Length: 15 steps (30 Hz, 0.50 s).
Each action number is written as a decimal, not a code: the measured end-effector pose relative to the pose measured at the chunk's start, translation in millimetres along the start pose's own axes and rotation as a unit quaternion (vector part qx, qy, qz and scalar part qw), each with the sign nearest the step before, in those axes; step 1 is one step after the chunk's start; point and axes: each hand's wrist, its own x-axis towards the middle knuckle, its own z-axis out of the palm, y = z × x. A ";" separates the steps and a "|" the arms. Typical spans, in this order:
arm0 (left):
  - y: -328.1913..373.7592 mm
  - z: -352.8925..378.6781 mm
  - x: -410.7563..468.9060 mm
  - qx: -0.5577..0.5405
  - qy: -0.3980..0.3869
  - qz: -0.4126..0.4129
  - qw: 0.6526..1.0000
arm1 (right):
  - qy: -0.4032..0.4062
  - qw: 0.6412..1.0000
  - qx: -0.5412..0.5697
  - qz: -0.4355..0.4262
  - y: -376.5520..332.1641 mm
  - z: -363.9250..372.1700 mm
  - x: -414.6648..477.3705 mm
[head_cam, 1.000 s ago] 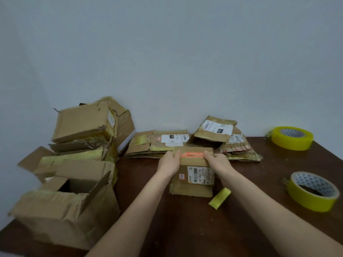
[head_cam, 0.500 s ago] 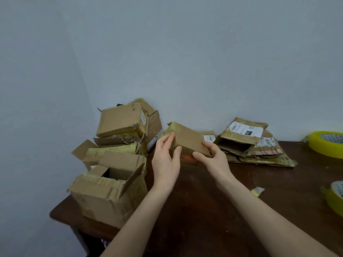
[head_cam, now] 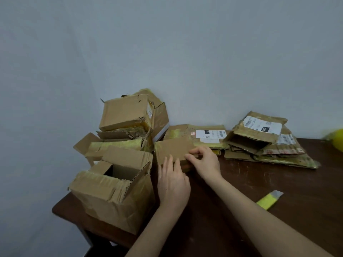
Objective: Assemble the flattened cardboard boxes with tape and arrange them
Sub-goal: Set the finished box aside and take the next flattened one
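A small taped cardboard box point(head_cam: 172, 148) sits on the dark wooden table point(head_cam: 259, 182) beside the pile of assembled boxes. My left hand point(head_cam: 173, 179) lies against its near side with straight fingers. My right hand point(head_cam: 202, 162) grips its right front corner with curled fingers. An open assembled box point(head_cam: 115, 191) stands at the table's left front corner. Behind it, more assembled boxes point(head_cam: 126, 117) are stacked against the wall. Flattened boxes point(head_cam: 204, 134) lie along the back wall, and another heap of flattened boxes point(head_cam: 263, 140) lies to the right.
A yellow strip of tape point(head_cam: 268, 200) lies on the table to the right of my right arm. A yellow tape roll point(head_cam: 338, 139) shows, blurred, at the right edge. The table's left edge runs just under the open box. Grey walls meet in the corner behind.
The small box went from the table's middle, was lifted and carried left, and now rests next to the assembled pile. Both hands went with it. The view swung left.
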 end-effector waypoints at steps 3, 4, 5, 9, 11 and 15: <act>-1.1 -0.4 4.1 -0.024 0.074 0.022 0.997 | -0.007 0.998 0.017 0.057 -1.2 -1.0 9.1; -0.9 -2.3 6.4 -0.027 0.099 0.022 0.994 | -0.020 0.997 0.032 0.072 -2.4 -1.3 11.8; -1.1 -4.8 9.7 -0.029 0.115 0.016 0.993 | -0.037 0.994 0.049 0.087 -3.2 -1.6 14.3; 2.0 -15.9 31.7 -0.123 0.054 -0.109 0.985 | -0.097 0.988 0.082 0.089 -0.2 -9.3 14.1; 4.5 -17.8 35.6 -0.183 0.032 -0.137 0.973 | -0.098 0.987 0.076 0.101 6.9 -18.8 11.7; 14.2 -13.8 25.2 -0.255 0.047 -0.111 0.959 | -0.069 0.986 0.034 0.146 31.6 -40.7 -0.8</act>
